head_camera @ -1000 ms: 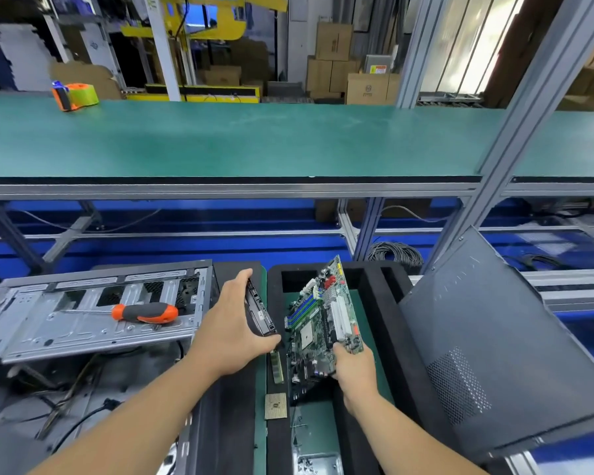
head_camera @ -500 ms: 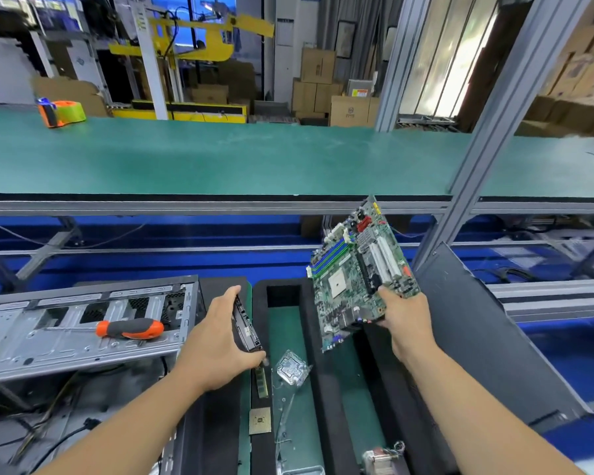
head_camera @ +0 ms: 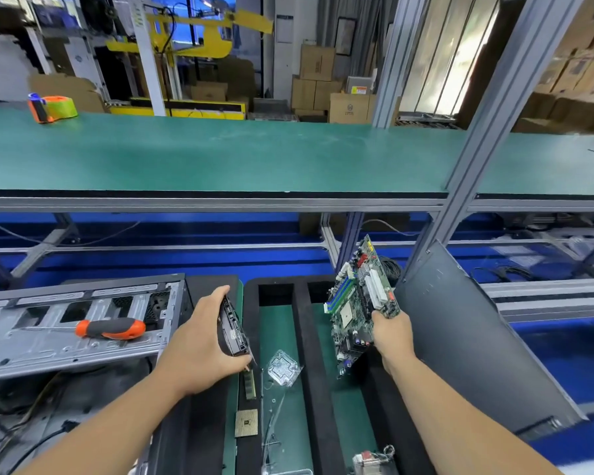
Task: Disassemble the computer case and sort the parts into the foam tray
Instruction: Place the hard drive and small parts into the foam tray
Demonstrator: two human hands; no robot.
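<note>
The right hand [head_camera: 390,332] grasped the motherboard [head_camera: 359,303] by its lower right edge and held it tilted on edge above the right-hand slot of the black foam tray [head_camera: 304,341], clear of the foam. The board's top corner pointed toward one o'clock, close to the dark grey side panel [head_camera: 474,341], which leaned at three o'clock from the tray against the aluminium post [head_camera: 487,121].

The left hand [head_camera: 199,341] curled round a flat black drive [head_camera: 233,329], thumb on top and fingers underneath, at the tray's left edge, at about nine o'clock from the motherboard. Just below that hand, toward six o'clock, a memory stick [head_camera: 250,383] lay in a narrow slot, and further down the same line sat a square processor chip [head_camera: 246,423]. A clear plastic cover [head_camera: 283,366] rested in the middle compartment on the green liner, with thin wire pieces trailing below it. A small metal part [head_camera: 371,459] lay at the tray's near end, at five o'clock; I could not tell what it was.

At nine o'clock from the tray stood the opened computer case [head_camera: 66,323], its bare metal frame facing up, with an orange-and-black screwdriver [head_camera: 110,329] lying across it. Loose cables showed under the frame. Across the green bench [head_camera: 254,156], at eleven o'clock, sat an orange tape dispenser [head_camera: 50,108].
</note>
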